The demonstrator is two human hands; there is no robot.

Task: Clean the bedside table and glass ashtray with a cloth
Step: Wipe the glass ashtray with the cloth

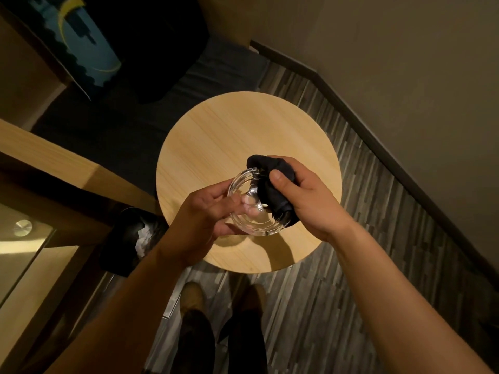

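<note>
Head view, looking down. A round, light wood-grain table (243, 136) stands on a striped grey floor (351, 265); its top carries nothing but the shadows of the hands.

The glass ashtray (253, 203) is clear and round with a ribbed, notched rim. It is held up above the table's near half, tilted, not resting on the wood; its shadow falls on the table below it.

Left hand (205, 214): grip pressed onto the ashtray, thumb on the rim at the left side, fingers underneath and visible through the glass. The hand supports the ashtray from the left and from below.

Right hand (302, 195): grip clenched around a dark cloth (272, 190), thumb on top pressing the bunched fabric. The cloth is wadded and lies over the right side of the ashtray, touching its rim and reaching into the bowl; one fold stands up above the rim at the far side, another hangs below the hand.

Surroundings: a dark waste bin (129, 238) with something pale inside stands on the floor just left of the table. A wooden furniture edge (54, 163) runs along the left. Two shoes (191, 295) and dark trouser legs show on the floor near the table's close edge. A dark skirting board (378, 125) runs along the wall on the right.
</note>
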